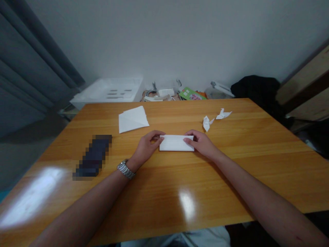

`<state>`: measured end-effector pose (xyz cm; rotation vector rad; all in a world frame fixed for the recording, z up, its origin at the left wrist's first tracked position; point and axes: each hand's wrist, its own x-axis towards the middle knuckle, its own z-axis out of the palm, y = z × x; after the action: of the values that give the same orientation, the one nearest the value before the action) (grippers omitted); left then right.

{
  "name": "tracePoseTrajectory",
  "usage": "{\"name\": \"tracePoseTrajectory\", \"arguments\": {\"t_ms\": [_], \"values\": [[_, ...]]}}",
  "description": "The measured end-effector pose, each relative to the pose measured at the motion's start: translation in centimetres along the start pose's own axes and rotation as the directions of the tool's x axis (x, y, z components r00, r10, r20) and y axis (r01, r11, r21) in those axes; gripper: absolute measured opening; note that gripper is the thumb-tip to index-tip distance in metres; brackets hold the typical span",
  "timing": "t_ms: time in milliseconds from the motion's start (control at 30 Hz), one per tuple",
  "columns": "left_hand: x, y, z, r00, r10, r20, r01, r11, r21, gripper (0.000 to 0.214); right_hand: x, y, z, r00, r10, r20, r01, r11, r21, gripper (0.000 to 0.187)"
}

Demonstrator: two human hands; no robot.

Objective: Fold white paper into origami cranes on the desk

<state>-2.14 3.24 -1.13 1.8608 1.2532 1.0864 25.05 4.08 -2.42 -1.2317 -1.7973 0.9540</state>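
Dim light, with white glare on the tabletop (156, 192).

Through my camera I see a glossy wooden tabletop (154, 195) bearing white paper (133, 119), two folded birds (206, 123) and a pixelated dark object (94, 156).

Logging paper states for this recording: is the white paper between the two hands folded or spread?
Folded, it appears: the white paper forms a narrow strip with faint lengthwise lines, between the left hand and right hand.

on the table (159, 195), sheets (133, 119) lie behind-left of the folded paper (174, 143), 2 paper birds (206, 124) behind-right.
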Motion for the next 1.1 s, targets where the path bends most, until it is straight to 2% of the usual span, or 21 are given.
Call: {"name": "tracePoseTrajectory", "arguments": {"t_ms": [733, 1100], "values": [[0.10, -0.67, 0.18, 1.000, -0.017, -0.015, 0.016, 0.999, -0.029, 0.022, -0.13, 0.00, -0.06, 1.000, 0.013, 0.008, -0.013, 1.000, -0.004, 0.025], [0.06, -0.43, 0.07, 1.000, -0.021, -0.007, 0.022, 0.999, 0.030, 0.020, -0.19, -0.33, -0.11, 1.000, -0.013, 0.008, 0.014, 0.999, -0.044, 0.025]]}}
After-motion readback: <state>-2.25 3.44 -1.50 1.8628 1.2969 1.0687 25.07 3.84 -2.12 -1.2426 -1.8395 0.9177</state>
